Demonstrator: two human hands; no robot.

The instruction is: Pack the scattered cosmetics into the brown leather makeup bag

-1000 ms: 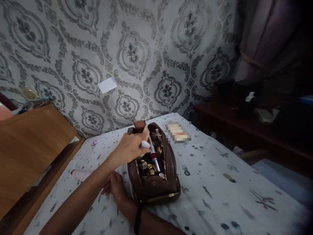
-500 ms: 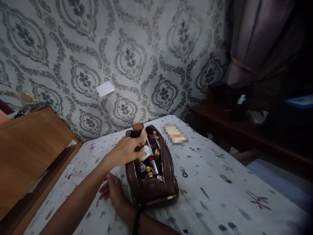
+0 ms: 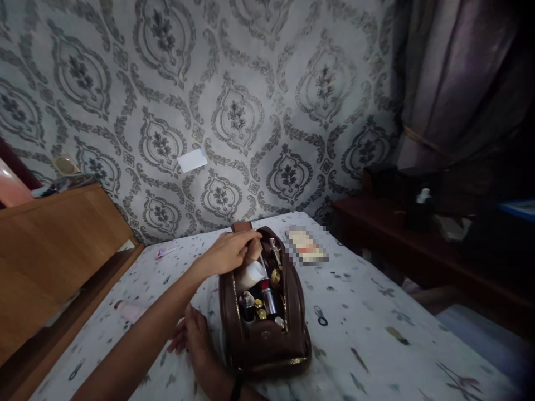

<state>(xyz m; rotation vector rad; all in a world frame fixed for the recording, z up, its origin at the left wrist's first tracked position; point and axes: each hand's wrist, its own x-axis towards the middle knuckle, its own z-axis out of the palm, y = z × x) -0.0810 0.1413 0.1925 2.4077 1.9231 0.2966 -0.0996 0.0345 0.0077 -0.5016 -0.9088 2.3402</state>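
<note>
A dark brown cosmetic bag [image 3: 265, 348] lies unzipped on the patterned sheet, packed with several cosmetics. My left hand [image 3: 228, 252] reaches over its opening, fingers closed around a beige item [image 3: 253, 252] whose kind I cannot make out. Just below these fingers rests a white tube or bottle [image 3: 252, 274]. A silver and dark cylinder with a red band [image 3: 270, 295], gold caps [image 3: 276, 277] and a small dark bottle [image 3: 247, 305] fill the rest. Beside the bag's left side, my right hand [image 3: 195, 340] lies partly under my left forearm, fingers apart and holding nothing.
A blurred-out rectangular thing [image 3: 307, 246] lies right of the bag. Left are a pinkish tube [image 3: 129, 310] and a small pink item [image 3: 165, 252]. A wooden headboard-like panel [image 3: 62, 250] borders the left; a dark red desk [image 3: 376, 234] stands at right.
The view has shifted, so everything sits slightly lower and to the right. The beige item that stuck up above my left fingers is now lower in the bag, under them. My right hand stays beside the bag.
</note>
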